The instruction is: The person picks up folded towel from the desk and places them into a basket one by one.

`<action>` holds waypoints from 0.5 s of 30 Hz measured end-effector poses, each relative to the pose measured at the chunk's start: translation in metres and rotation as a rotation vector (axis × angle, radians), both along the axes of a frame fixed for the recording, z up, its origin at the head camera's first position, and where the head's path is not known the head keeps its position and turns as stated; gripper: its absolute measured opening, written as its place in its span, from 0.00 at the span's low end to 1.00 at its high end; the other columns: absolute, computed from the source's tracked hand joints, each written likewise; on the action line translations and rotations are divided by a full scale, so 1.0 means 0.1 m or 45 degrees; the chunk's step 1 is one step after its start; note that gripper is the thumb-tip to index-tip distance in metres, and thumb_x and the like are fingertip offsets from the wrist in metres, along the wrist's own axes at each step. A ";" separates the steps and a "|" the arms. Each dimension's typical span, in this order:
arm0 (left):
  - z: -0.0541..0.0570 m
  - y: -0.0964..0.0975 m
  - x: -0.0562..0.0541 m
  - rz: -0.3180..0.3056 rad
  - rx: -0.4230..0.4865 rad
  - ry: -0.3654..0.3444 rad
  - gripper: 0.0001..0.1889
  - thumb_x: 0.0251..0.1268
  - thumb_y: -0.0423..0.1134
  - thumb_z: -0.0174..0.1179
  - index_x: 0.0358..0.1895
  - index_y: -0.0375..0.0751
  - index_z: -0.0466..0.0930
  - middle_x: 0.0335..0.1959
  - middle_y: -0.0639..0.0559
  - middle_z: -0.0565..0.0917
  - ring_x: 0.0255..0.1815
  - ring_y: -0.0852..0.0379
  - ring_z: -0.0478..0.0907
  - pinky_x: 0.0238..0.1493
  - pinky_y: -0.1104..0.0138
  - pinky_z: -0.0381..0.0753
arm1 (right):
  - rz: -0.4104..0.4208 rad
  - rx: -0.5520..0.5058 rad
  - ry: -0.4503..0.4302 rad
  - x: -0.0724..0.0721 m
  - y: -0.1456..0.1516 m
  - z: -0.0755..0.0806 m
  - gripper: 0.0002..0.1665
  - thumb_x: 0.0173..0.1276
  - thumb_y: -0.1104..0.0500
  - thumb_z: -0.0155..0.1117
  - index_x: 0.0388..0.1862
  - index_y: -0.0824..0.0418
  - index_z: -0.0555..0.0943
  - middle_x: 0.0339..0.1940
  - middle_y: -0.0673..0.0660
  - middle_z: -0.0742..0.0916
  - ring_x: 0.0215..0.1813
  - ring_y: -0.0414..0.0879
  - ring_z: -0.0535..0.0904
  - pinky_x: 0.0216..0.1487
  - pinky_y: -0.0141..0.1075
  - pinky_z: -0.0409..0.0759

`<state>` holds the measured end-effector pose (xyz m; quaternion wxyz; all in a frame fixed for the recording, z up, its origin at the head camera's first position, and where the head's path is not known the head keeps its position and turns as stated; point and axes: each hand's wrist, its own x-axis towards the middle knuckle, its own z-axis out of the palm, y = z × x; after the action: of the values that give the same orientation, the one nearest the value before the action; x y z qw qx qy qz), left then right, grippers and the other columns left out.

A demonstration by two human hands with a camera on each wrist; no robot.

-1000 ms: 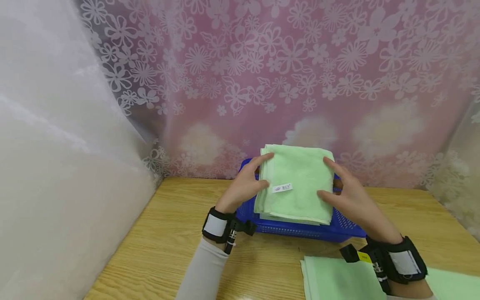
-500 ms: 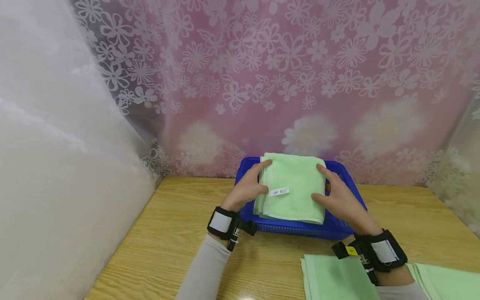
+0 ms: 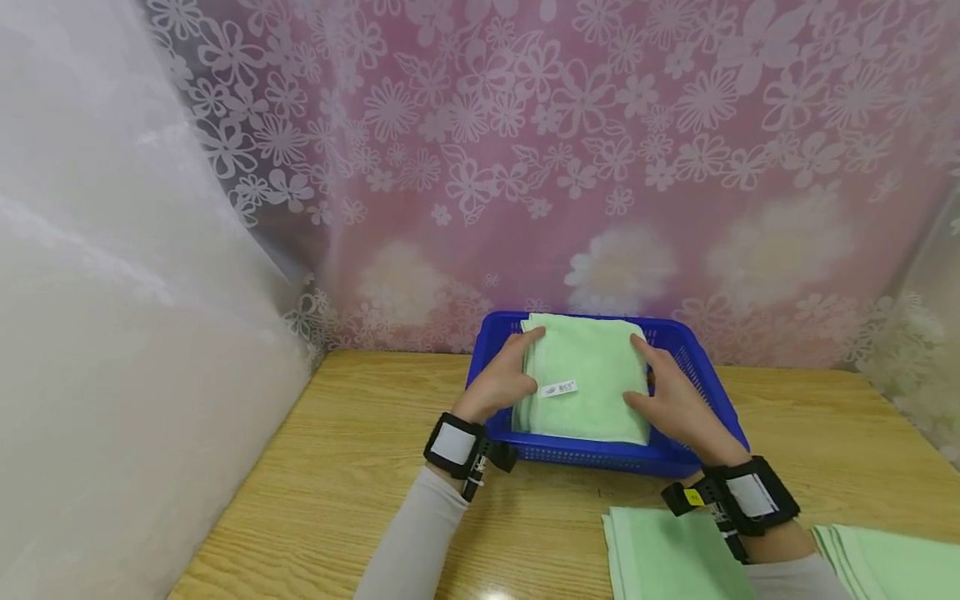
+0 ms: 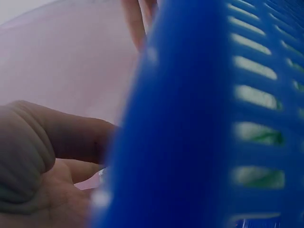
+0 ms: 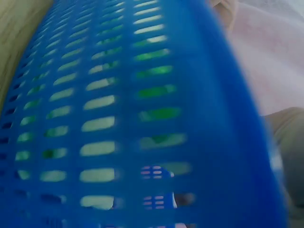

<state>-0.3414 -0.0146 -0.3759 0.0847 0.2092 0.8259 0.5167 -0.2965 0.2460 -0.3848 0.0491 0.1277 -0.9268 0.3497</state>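
Observation:
A folded light green towel (image 3: 588, 379) with a small white label lies within the blue plastic basket (image 3: 705, 387). My left hand (image 3: 504, 379) holds its left side, index finger and thumb on the top face near the edge. On the opposite side, my right hand (image 3: 675, 404) grips the towel the same way, the other fingers mostly hidden beside and under it. In the left wrist view the basket's rim (image 4: 175, 118) covers much of the picture, with part of the left hand (image 4: 42, 156) behind it. The slotted basket wall (image 5: 104, 104) fills most of the right wrist view.
Folded green towels lie at the front right: one towel (image 3: 667, 554) in front of the basket, another towel (image 3: 892, 562) beyond the right forearm. The wooden table (image 3: 337, 467) meets a pink flowered curtain (image 3: 465, 208) behind and a white sheet (image 3: 150, 333) at left.
Both hands have lowered the folded towel into the basket, moving it slightly down and toward the left. The basket's rim shows more around it now. The front towels stay put.

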 end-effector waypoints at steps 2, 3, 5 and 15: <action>-0.01 0.01 -0.01 0.004 -0.011 0.007 0.50 0.57 0.09 0.47 0.85 0.43 0.54 0.84 0.37 0.56 0.75 0.42 0.62 0.28 0.66 0.64 | 0.002 0.028 0.040 -0.02 -0.01 -0.03 0.52 0.72 0.69 0.64 0.86 0.71 0.46 0.77 0.82 0.62 0.69 0.76 0.70 0.60 0.65 0.79; -0.02 0.02 -0.02 0.010 -0.026 0.013 0.50 0.57 0.09 0.46 0.85 0.43 0.54 0.83 0.37 0.58 0.71 0.42 0.63 0.29 0.66 0.65 | 0.005 0.043 0.054 -0.03 -0.02 -0.05 0.52 0.72 0.69 0.64 0.86 0.72 0.46 0.77 0.82 0.62 0.70 0.76 0.69 0.62 0.66 0.78; -0.05 0.03 -0.03 0.027 -0.054 0.013 0.50 0.57 0.08 0.45 0.85 0.43 0.55 0.82 0.37 0.59 0.70 0.42 0.64 0.30 0.66 0.66 | 0.018 0.064 0.072 -0.04 -0.04 -0.08 0.51 0.72 0.70 0.63 0.85 0.73 0.47 0.77 0.82 0.62 0.73 0.77 0.65 0.65 0.68 0.74; -0.15 0.10 -0.03 0.082 -0.197 -0.006 0.48 0.58 0.09 0.44 0.84 0.44 0.57 0.82 0.35 0.60 0.69 0.43 0.65 0.28 0.68 0.64 | 0.035 0.111 0.056 -0.03 -0.06 -0.16 0.52 0.70 0.72 0.63 0.85 0.75 0.47 0.75 0.83 0.62 0.73 0.78 0.64 0.64 0.69 0.74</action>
<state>-0.3440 -0.0049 -0.3905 0.0859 0.1742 0.8695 0.4542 -0.2991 0.2397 -0.4006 0.0590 0.1500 -0.9381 0.3067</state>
